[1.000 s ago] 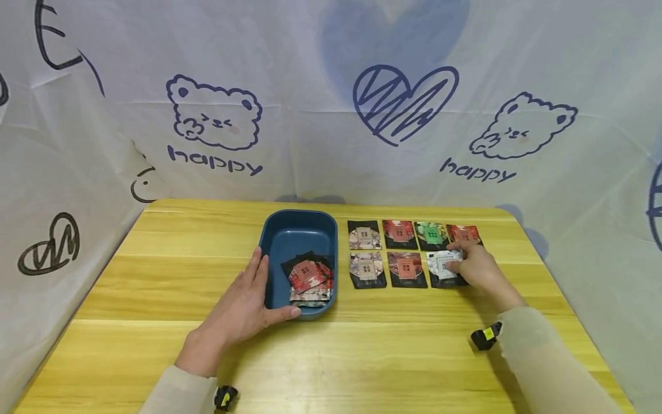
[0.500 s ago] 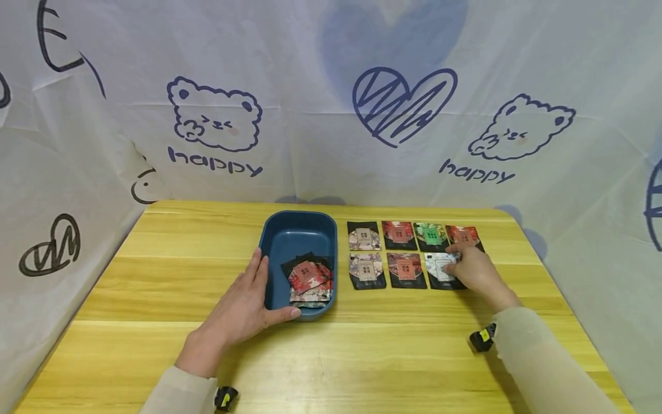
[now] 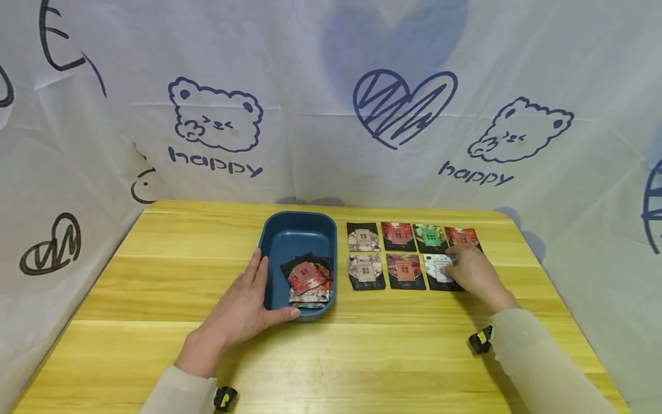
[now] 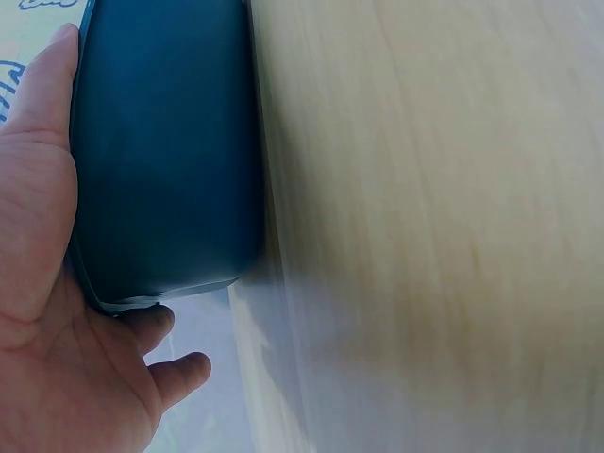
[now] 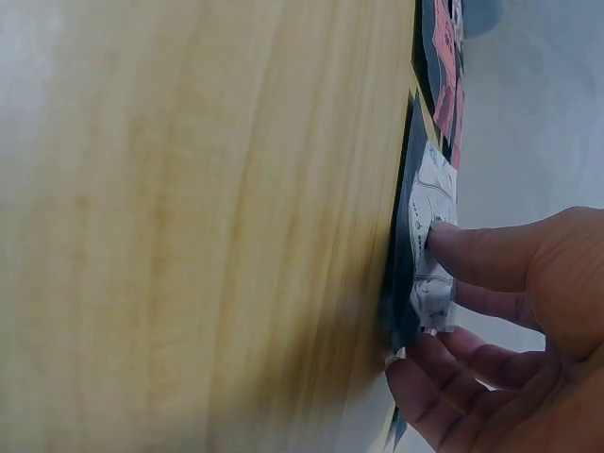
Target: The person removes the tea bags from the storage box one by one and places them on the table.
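My left hand (image 3: 239,305) lies along the outside of a blue plastic box (image 3: 297,236), with straight fingers on its left wall and the thumb at the front corner. Inside the box lies a loose pile of printed sachets (image 3: 308,276). My right hand (image 3: 478,276) is over the white-and-black sachet (image 3: 437,263), the rightmost of the front row. In the right wrist view the thumb touches the printed face of this white sachet (image 5: 432,203), while other fingertips lie at its edge. The sachet is flat on the table; the hand covers its right part.
More sachets lie side by side in two rows: black-and-floral, red (image 3: 398,236) and green (image 3: 430,237) ones behind, a beige (image 3: 366,271) and a brown-red one (image 3: 405,270) in front. A printed white cloth (image 3: 310,132) hangs behind the wooden table (image 3: 331,362).
My right hand has shifted very slightly left and toward me, still at the white sachet. The left hand and the box have kept their places.
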Available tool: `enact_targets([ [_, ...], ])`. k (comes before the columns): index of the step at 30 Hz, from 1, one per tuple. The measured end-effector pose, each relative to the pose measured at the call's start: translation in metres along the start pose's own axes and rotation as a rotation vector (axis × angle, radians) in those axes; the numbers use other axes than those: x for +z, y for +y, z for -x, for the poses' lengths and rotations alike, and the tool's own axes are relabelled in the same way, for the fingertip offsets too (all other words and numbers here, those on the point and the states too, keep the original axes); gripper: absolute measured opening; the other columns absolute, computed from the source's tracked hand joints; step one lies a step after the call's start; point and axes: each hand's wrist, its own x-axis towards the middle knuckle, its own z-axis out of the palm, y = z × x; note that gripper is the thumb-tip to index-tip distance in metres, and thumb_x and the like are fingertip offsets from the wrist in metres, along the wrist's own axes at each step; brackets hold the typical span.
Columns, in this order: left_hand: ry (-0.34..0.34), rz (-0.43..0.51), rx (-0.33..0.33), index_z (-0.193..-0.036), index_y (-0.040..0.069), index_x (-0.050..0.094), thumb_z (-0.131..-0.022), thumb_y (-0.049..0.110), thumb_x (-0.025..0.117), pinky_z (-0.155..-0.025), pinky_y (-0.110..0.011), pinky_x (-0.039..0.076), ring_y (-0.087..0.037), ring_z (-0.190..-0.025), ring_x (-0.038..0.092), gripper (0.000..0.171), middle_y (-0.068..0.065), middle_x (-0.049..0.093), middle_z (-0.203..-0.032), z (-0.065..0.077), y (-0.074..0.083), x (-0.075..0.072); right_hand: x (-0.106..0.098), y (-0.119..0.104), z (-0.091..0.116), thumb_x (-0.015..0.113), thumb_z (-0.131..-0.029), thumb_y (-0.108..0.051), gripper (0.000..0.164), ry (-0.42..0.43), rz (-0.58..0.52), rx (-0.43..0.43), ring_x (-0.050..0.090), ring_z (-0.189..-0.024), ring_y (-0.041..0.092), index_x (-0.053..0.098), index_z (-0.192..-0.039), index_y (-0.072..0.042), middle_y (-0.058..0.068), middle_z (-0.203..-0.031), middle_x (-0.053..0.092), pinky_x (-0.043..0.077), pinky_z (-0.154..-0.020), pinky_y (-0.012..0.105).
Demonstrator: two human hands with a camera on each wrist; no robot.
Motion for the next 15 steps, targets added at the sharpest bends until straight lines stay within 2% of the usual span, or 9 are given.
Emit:
enact_targets([
  [4,-0.001,-0.001,-0.001,-0.166,-0.006,0.012,-0.079,0.088,0.065,-0.123,-0.063,0.034,-0.05,-0.157,0.024,0.139,-0.02,-0.004,-0.177,0.0,0.0,0.0,0.001,-0.001,0.001,0.073,-0.098,-0.017,0.05,0.014,0.013,-0.007,0.044,-0.138,0.057,0.06,-0.14,0.008,0.038,-0.151,0.045,0.039,-0.114,0.07],
  [12,0.011,-0.004,0.008,-0.166,-0.006,0.014,-0.081,0.084,0.069,-0.122,-0.063,0.036,-0.051,-0.156,0.027,0.135,-0.021,-0.003,-0.177,0.0,0.0,0.001,-0.005,-0.004,0.004,0.072,-0.099,-0.02,0.053,0.023,0.015,-0.014,0.045,-0.135,0.059,0.058,-0.142,0.009,0.039,-0.151,0.043,0.04,-0.11,0.072],
  [15,0.015,-0.004,0.006,-0.166,-0.006,0.013,-0.082,0.082,0.07,-0.121,-0.063,0.036,-0.051,-0.156,0.028,0.135,-0.021,-0.002,-0.177,0.0,0.0,0.001,-0.009,-0.013,0.004,0.07,-0.101,-0.021,0.052,0.046,0.004,-0.036,0.046,-0.135,0.058,0.059,-0.141,0.008,0.038,-0.152,0.043,0.04,-0.111,0.071],
])
